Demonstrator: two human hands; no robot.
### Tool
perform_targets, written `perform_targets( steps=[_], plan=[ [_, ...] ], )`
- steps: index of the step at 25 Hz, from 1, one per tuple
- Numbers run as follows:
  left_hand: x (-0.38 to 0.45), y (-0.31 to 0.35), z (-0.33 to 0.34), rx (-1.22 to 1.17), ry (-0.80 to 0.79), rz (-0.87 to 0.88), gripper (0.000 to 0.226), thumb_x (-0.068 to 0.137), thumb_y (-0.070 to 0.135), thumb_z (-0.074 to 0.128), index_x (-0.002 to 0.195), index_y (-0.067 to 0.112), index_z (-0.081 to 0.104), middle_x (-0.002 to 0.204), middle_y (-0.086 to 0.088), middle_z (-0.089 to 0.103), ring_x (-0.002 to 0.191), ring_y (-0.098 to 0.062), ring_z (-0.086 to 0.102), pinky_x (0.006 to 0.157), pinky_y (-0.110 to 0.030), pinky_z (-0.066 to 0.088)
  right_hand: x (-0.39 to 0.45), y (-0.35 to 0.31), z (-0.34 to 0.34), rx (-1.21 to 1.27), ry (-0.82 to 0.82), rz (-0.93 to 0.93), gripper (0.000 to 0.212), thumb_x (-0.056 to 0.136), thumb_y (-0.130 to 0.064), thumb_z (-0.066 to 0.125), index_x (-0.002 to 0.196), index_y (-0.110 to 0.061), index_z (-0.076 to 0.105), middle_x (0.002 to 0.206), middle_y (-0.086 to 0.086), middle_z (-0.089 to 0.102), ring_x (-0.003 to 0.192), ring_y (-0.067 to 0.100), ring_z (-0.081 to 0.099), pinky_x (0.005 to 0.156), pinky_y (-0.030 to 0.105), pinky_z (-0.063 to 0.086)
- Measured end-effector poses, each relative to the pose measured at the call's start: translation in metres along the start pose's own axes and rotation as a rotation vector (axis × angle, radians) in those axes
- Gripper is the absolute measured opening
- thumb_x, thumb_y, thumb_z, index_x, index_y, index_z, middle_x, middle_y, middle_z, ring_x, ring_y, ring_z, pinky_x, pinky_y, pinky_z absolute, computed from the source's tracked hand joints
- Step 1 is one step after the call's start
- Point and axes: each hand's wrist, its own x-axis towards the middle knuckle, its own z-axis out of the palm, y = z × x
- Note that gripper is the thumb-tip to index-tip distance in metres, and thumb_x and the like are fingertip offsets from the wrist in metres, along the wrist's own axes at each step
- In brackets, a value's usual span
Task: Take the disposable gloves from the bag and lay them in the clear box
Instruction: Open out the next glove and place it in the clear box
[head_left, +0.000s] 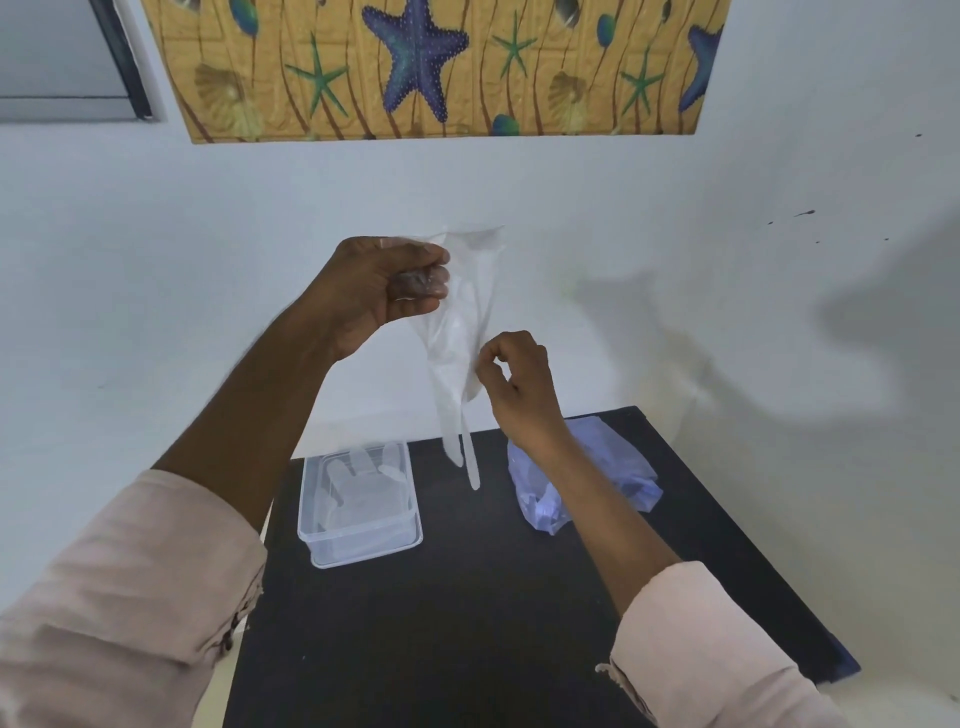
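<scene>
Pale pink sleeves (130, 587) frame the view as a person holds a disposable glove (457, 332) up over a dark worktop (467, 623). The left hand (379, 291) has its grip closed on the glove's cuff, bunching the film, while the right hand (519, 384) pinches lightly at the palm's edge — the glove fingers dangle limp above the worktop, between the clear box (358, 545) and the bluish bag (587, 467). At least one glove already lies flat in the box. The thin film looks nearly weightless, floppy and clingy — likely to fold on itself, so a hold at the cuff and another near the fingers should keep it spread for laying flat.
</scene>
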Motion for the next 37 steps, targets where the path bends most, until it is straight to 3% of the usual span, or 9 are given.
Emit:
perform_targets(
  steps=[4, 12, 15, 19, 23, 26, 31, 33, 37],
  plan=[
    [-0.002, -0.002, -0.012, -0.028, 0.021, -0.001, 0.012, 0.091, 0.015, 0.063, 0.089, 0.008, 0.073, 0.072, -0.003, 0.072, 0.067, -0.015, 0.070, 0.066, -0.024, 0.057, -0.017, 0.007, -0.004, 0.152, 0.105, 0.062, 0.010, 0.088, -0.004, 0.045, 0.078, -0.002, 0.048, 0.080, 0.016, 0.053, 0.076, 0.028, 0.049, 0.069, 0.029, 0.039],
    [0.002, -0.002, -0.026, -0.008, 0.066, -0.006, 0.013, 0.091, 0.014, 0.062, 0.091, 0.006, 0.072, 0.072, -0.002, 0.072, 0.068, -0.015, 0.071, 0.066, -0.024, 0.057, -0.036, 0.018, -0.012, 0.086, 0.160, -0.060, 0.011, 0.081, -0.016, 0.045, 0.078, -0.009, 0.053, 0.081, 0.003, 0.058, 0.078, 0.017, 0.055, 0.066, 0.023, 0.041],
    [0.004, -0.002, -0.029, 0.029, 0.134, -0.018, 0.011, 0.088, 0.014, 0.066, 0.086, 0.009, 0.075, 0.071, -0.003, 0.074, 0.068, -0.016, 0.072, 0.065, -0.026, 0.058, -0.047, 0.044, -0.024, -0.213, -0.044, -0.080, 0.006, 0.077, -0.019, 0.059, 0.077, -0.014, 0.059, 0.088, -0.001, 0.059, 0.088, 0.017, 0.054, 0.075, 0.026, 0.044],
    [0.005, -0.004, -0.034, 0.162, 0.106, -0.065, 0.010, 0.082, 0.021, 0.071, 0.080, 0.014, 0.078, 0.077, -0.004, 0.075, 0.071, -0.019, 0.073, 0.063, -0.032, 0.060, -0.052, 0.064, -0.052, -0.555, -0.418, 0.274, 0.014, 0.079, -0.019, 0.069, 0.091, -0.014, 0.066, 0.105, 0.007, 0.061, 0.098, 0.021, 0.057, 0.082, 0.030, 0.044],
    [0.005, -0.004, -0.037, 0.279, -0.051, -0.108, 0.011, 0.083, 0.026, 0.074, 0.085, 0.017, 0.079, 0.089, -0.005, 0.078, 0.081, -0.022, 0.075, 0.060, -0.032, 0.058, -0.026, 0.035, -0.069, -0.351, -0.344, 0.265, 0.016, 0.080, -0.019, 0.071, 0.093, -0.018, 0.062, 0.102, -0.002, 0.061, 0.090, 0.015, 0.061, 0.065, 0.017, 0.042],
    [0.002, -0.006, -0.031, 0.291, -0.140, -0.121, 0.011, 0.084, 0.026, 0.072, 0.087, 0.017, 0.079, 0.095, -0.007, 0.077, 0.086, -0.024, 0.075, 0.060, -0.031, 0.058, 0.008, -0.003, -0.070, 0.032, -0.186, 0.311, 0.028, 0.080, -0.028, 0.073, 0.105, -0.022, 0.062, 0.108, -0.007, 0.068, 0.090, 0.010, 0.068, 0.056, 0.020, 0.051],
    [-0.004, -0.009, -0.020, 0.287, -0.247, -0.114, 0.018, 0.083, 0.026, 0.072, 0.092, 0.012, 0.077, 0.098, -0.011, 0.077, 0.090, -0.026, 0.075, 0.065, -0.032, 0.059, 0.041, -0.027, -0.056, 0.353, -0.307, 0.462, 0.077, 0.082, -0.029, 0.074, 0.145, -0.015, 0.032, 0.138, -0.006, 0.044, 0.124, 0.015, 0.051, 0.070, 0.030, 0.054],
    [-0.008, -0.010, -0.019, 0.295, -0.268, -0.124, 0.020, 0.081, 0.028, 0.074, 0.093, 0.012, 0.078, 0.098, -0.010, 0.077, 0.089, -0.024, 0.075, 0.065, -0.032, 0.059, 0.046, -0.026, -0.055, 0.365, -0.349, 0.464, 0.065, 0.081, -0.028, 0.075, 0.138, -0.015, 0.046, 0.135, -0.003, 0.053, 0.120, 0.013, 0.054, 0.069, 0.031, 0.051],
    [-0.014, -0.020, -0.024, 0.321, -0.273, -0.184, 0.020, 0.081, 0.028, 0.075, 0.093, 0.012, 0.078, 0.095, -0.009, 0.077, 0.088, -0.023, 0.075, 0.064, -0.032, 0.058, 0.042, -0.025, -0.049, 0.305, -0.309, 0.419, 0.017, 0.082, -0.028, 0.070, 0.096, -0.019, 0.071, 0.101, -0.003, 0.075, 0.092, 0.011, 0.071, 0.054, 0.023, 0.039]
  ],
)
